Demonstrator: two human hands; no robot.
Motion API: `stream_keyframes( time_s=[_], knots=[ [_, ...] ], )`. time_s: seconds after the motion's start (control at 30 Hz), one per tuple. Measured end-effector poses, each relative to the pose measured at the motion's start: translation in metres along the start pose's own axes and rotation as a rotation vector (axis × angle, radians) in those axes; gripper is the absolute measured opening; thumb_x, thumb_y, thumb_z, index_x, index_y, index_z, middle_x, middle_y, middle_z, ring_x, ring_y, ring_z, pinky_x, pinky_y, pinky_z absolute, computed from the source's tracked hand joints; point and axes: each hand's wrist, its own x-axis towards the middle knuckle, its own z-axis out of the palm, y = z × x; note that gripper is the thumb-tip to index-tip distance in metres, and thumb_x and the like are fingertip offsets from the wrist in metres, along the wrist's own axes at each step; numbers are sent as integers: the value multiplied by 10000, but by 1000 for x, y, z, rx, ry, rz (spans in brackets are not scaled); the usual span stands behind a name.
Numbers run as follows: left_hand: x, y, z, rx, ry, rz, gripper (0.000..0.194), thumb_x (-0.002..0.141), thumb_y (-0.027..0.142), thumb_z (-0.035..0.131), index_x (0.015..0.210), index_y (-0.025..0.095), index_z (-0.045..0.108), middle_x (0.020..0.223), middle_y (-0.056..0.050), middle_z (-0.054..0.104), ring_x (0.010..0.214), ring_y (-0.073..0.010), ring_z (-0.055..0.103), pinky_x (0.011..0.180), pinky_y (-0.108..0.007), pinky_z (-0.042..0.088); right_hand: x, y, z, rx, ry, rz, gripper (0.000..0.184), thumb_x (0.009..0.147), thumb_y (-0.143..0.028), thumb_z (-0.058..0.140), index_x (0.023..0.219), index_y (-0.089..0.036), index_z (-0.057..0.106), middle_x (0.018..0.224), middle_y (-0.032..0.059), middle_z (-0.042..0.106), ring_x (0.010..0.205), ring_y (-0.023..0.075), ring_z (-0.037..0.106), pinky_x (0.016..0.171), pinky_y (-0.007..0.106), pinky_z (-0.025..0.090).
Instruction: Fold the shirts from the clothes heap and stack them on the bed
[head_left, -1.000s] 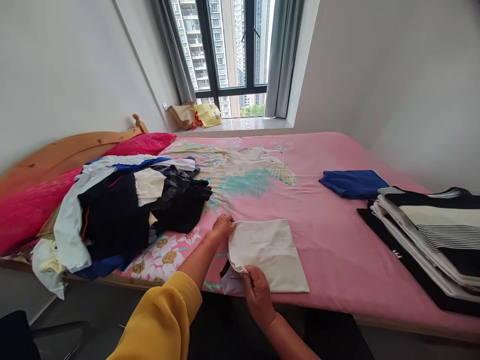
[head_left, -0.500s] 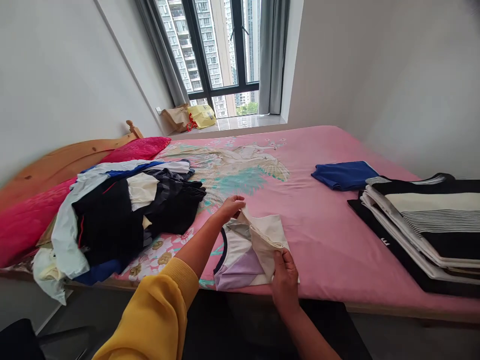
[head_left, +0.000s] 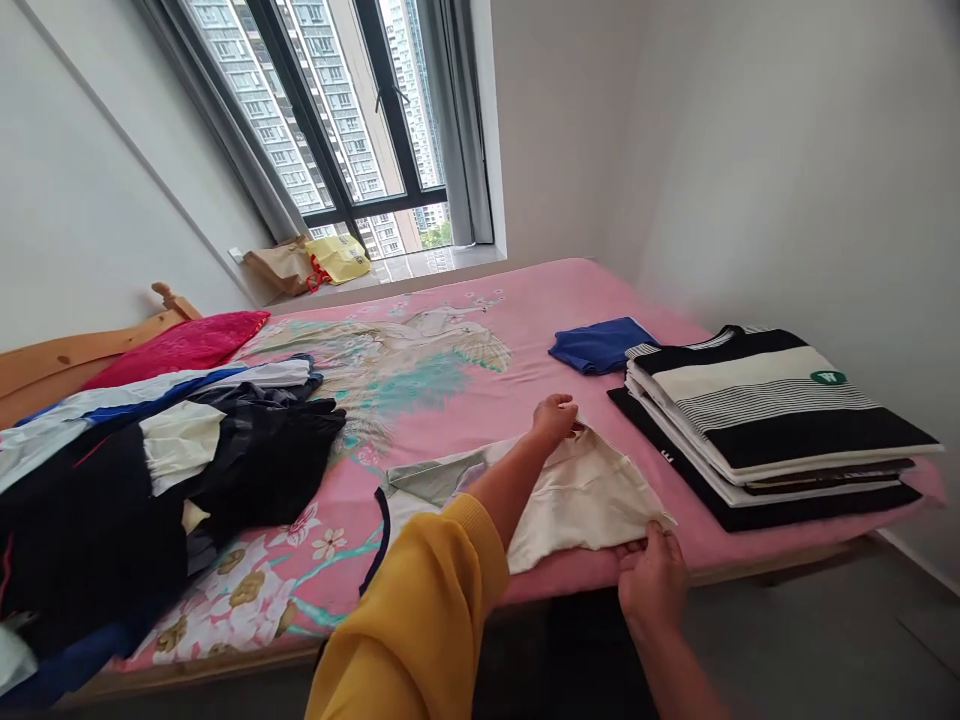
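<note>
A cream, lavender and grey-green shirt (head_left: 577,500) with a dark curved neck edge lies at the bed's near edge, its cream end stretched toward the right. My left hand (head_left: 555,418), below a yellow sleeve, pinches the far corner of that cream end. At the near corner, my right hand (head_left: 654,570) grips the cloth between thumb and fingers. The left forearm hides part of the shirt's middle. Just past my hands, to the right, stands a stack of folded clothes (head_left: 780,400) topped by a black, cream and striped shirt.
Blue folded shorts or cloth (head_left: 600,345) lie behind the stack. A loose heap of dark and white clothes (head_left: 255,450) covers the bed's left side, near a red pillow (head_left: 180,350). Paper and yellow bags (head_left: 337,258) rest on the windowsill. The pink bed (head_left: 450,400) ends at the near edge.
My hands have moved right, drawing the shirt's folded cream end out flat toward the stack. The view has turned right, so more of the stack shows.
</note>
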Motion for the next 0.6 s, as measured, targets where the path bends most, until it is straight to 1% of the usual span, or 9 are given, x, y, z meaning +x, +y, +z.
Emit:
stream_keyframes(
  time_s=[0.07, 0.13, 0.2, 0.27, 0.33, 0.43, 0.5, 0.53, 0.6],
  knots=[
    [-9, -7, 25, -2, 42, 56, 480, 793, 174, 534, 1264, 143, 450, 1004, -111, 640, 882, -170, 644, 836, -341, 508, 13, -1, -10, 26, 52, 30, 226, 695, -372, 571, 826, -227, 457, 708, -63, 570, 646, 122, 594, 600, 280, 515],
    [-32, -18, 43, 6, 77, 147, 507, 765, 171, 578, 1260, 168, 469, 1168, -125, 594, 1064, -196, 575, 954, -356, 442, 23, -5, -16, 27, 52, 63, 238, 663, -352, 585, 825, -226, 465, 731, -52, 578, 659, 133, 597, 622, 316, 527],
    [-68, -33, 51, 37, 91, 329, 449, 746, 169, 598, 1190, 169, 537, 1202, -119, 584, 1118, -212, 539, 1005, -375, 403, 28, -10, -19, 0, 33, 87, 263, 629, -333, 610, 826, -220, 477, 752, -35, 585, 678, 153, 603, 634, 360, 535],
    [-113, -54, 45, 74, 90, 561, 354, 756, 158, 577, 1109, 183, 590, 1150, -97, 618, 1114, -198, 543, 1011, -360, 404, 31, -14, -23, -18, 53, 98, 291, 588, -312, 642, 809, -214, 479, 757, -26, 582, 677, 166, 601, 624, 388, 540],
    [-158, -78, 25, 117, 85, 649, 285, 782, 149, 547, 1050, 218, 616, 1113, -69, 642, 1133, -181, 536, 1021, -356, 399, 33, -17, -31, -26, 90, 82, 302, 556, -293, 663, 777, -212, 473, 737, -27, 568, 655, 165, 592, 614, 408, 543],
    [-204, -116, -28, 262, 139, 603, 271, 823, 126, 478, 1028, 234, 618, 1110, -54, 650, 1161, -181, 524, 1066, -419, 340, 27, -25, -41, -83, 224, -90, 261, 563, -271, 659, 768, -229, 502, 734, -17, 556, 632, 161, 575, 644, 425, 540],
    [-215, -138, -68, 358, 230, 546, 285, 842, 115, 423, 1013, 223, 623, 1102, -59, 655, 1161, -183, 527, 1067, -442, 334, 16, -30, -39, -141, 286, -252, 207, 602, -281, 643, 782, -240, 549, 759, 5, 560, 631, 156, 564, 669, 403, 532],
    [-215, -146, -87, 409, 260, 529, 302, 844, 106, 401, 1012, 217, 625, 1106, -61, 655, 1162, -182, 527, 1067, -445, 333, 7, -32, -33, -181, 264, -294, 194, 622, -302, 636, 792, -235, 568, 770, 11, 565, 632, 150, 559, 665, 382, 527],
    [-208, -159, -117, 522, 296, 510, 348, 838, 85, 362, 1029, 212, 624, 1137, -59, 644, 1179, -176, 513, 1075, -444, 322, -15, -32, -14, -299, 71, -262, 246, 652, -369, 631, 833, -208, 595, 785, 16, 586, 651, 142, 558, 634, 332, 510]
  ],
)
